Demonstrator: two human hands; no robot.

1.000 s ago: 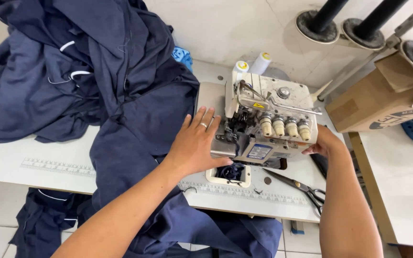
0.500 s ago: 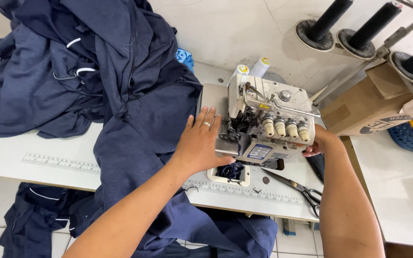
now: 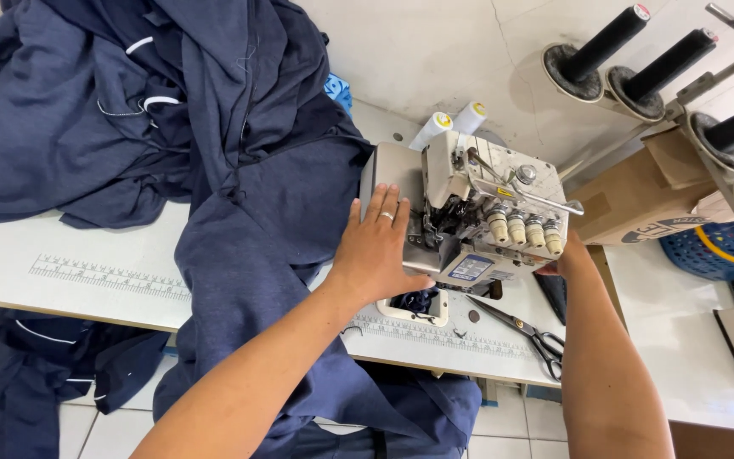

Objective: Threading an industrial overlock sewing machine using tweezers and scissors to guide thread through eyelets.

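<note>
A white overlock sewing machine stands on a white table. My left hand lies flat with fingers apart on the machine's bed, at the edge of the dark blue fabric beside the needle area. A ring is on one finger. My right hand reaches behind the machine's right side below the tension knobs; its fingers are mostly hidden. The fabric runs from a big heap at the back left down over the table's front edge.
Scissors lie on the table right of the machine. Two thread cones stand behind it. Large black spools sit on a rack at upper right, near a cardboard box and a blue basket. More blue cloth lies on the floor.
The view has shifted slightly. My left hand slid a little forward along the machine bed by the fabric; my right hand stays at the machine's right side.
</note>
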